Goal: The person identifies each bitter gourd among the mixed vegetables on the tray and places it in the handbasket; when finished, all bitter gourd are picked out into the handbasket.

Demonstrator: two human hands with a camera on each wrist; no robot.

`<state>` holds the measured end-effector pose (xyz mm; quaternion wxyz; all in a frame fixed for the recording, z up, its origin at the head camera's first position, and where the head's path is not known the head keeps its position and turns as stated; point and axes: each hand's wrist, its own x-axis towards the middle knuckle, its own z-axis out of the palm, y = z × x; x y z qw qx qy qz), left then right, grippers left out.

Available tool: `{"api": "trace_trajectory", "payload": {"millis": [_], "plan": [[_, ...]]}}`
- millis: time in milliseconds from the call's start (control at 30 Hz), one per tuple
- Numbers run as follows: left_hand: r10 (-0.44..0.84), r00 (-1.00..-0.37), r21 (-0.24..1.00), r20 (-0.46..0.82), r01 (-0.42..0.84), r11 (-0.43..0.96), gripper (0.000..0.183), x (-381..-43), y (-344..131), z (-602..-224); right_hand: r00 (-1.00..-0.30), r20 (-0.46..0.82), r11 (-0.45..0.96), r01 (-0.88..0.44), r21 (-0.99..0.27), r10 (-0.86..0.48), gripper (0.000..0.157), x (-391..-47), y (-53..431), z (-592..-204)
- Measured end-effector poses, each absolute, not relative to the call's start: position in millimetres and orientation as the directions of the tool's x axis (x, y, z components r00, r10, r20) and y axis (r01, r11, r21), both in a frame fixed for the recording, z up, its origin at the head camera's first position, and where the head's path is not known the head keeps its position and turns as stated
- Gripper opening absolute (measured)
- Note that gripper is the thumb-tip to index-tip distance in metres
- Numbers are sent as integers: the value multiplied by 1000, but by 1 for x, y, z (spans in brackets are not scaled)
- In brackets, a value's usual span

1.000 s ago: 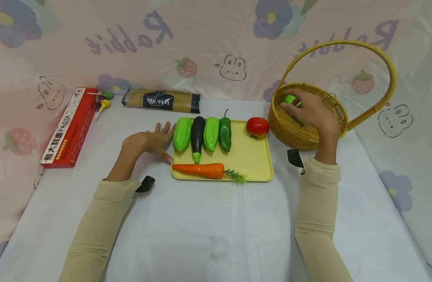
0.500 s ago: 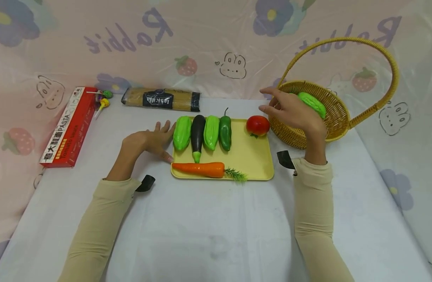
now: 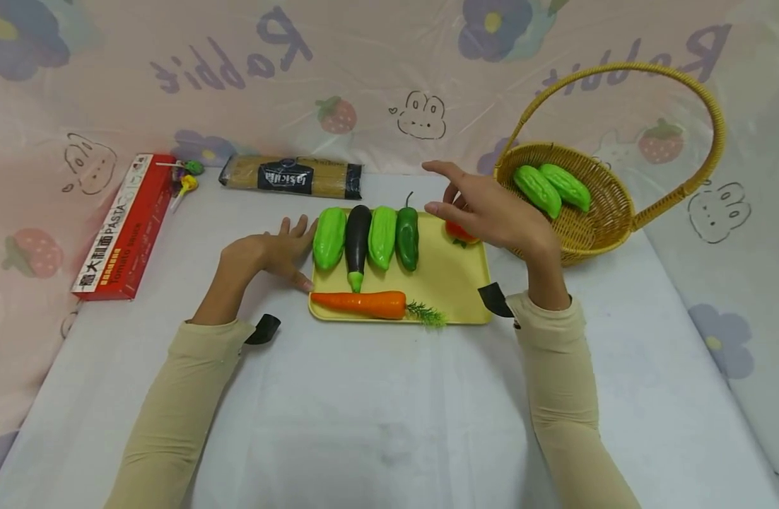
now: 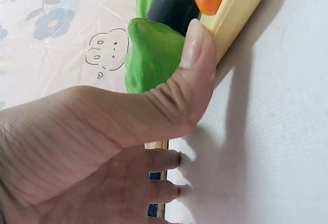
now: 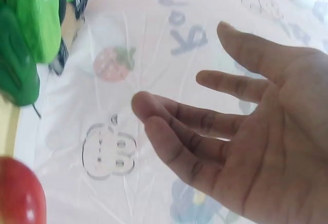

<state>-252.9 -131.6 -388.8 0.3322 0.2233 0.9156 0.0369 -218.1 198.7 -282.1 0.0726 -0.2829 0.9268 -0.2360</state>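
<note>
head view: right hand (image 3: pixel 491 215), empty and loosely spread, partly hides the tomato (image 3: pixel 461 233) on the yellow tray (image 3: pixel 453 283), right of frame centre; left hand (image 3: pixel 270 256), grasping nothing, has its thumb against the tray's left edge. gentle thumb pressure should steady it; fingertips should clear the green pepper (image 3: pixel 407 242).

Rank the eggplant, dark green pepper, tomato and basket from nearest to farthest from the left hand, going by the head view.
From the left hand:
1. Eggplant, second from left on the tray.
2. Dark green pepper, farther right on the tray.
3. Tomato, tray's far right corner, partly hidden by the right hand.
4. Basket, right of the tray.
</note>
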Motion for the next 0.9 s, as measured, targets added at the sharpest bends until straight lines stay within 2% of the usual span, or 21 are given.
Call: {"api": "trace_trajectory", "payload": {"millis": [167, 400, 600, 733, 900], "plan": [[428, -682, 201, -593, 389, 899, 125, -252, -130, -389, -795, 13, 695, -538, -477, -606, 60, -212, 178, -285], [434, -675, 220, -596, 383, 897, 123, -251, -130, -385, -783, 0, 702, -558, -442, -622, 58, -210, 152, -302], [440, -671, 222, -597, 389, 894, 124, -250, -132, -385, -765, -127, 733, -534, -422, -631, 61, -215, 138, -320], [439, -668, 231, -601, 380, 895, 124, -251, -131, -384, -736, -215, 737, -515, -438, -642, 56, -221, 137, -329], [434, -675, 226, -597, 378, 898, 124, -250, -129, -384, -693, -258, 716, -524, -462, -674, 50, -230, 134, -344]]}}
